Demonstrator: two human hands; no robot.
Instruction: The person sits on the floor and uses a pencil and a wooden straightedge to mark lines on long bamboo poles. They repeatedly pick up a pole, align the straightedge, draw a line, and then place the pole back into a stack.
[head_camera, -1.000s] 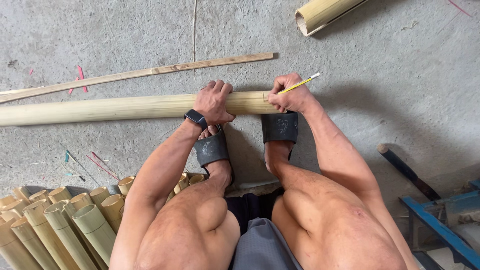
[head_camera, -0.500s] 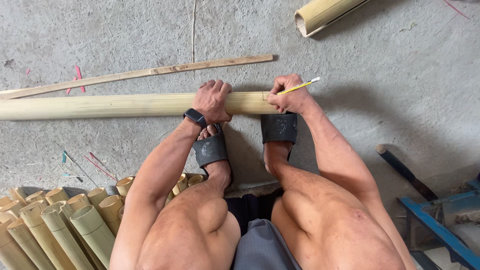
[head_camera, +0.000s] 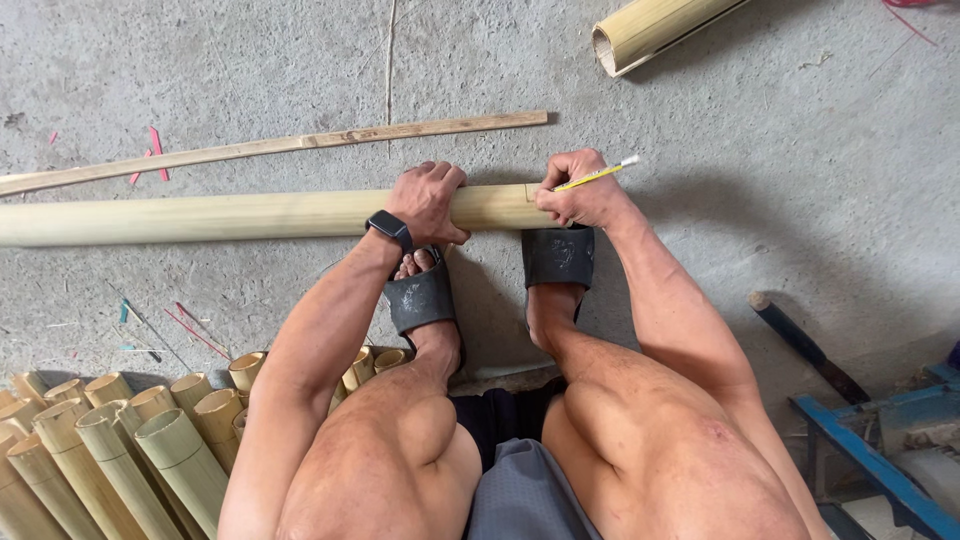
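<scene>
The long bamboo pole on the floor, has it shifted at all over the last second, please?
No. The long bamboo pole lies as before, just below the thin wooden strip, with the left hand gripping it and the right hand holding a pencil at its end.

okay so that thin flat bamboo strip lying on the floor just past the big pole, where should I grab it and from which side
Grip the thin bamboo strip near its middle, coming straight down from above, fingers across its narrow width. It lies flat on the concrete floor, long and slender, so a mid-length pinch probably balances it. The left hand on the bamboo pole is nearest; the right hand holds a pencil.
</scene>
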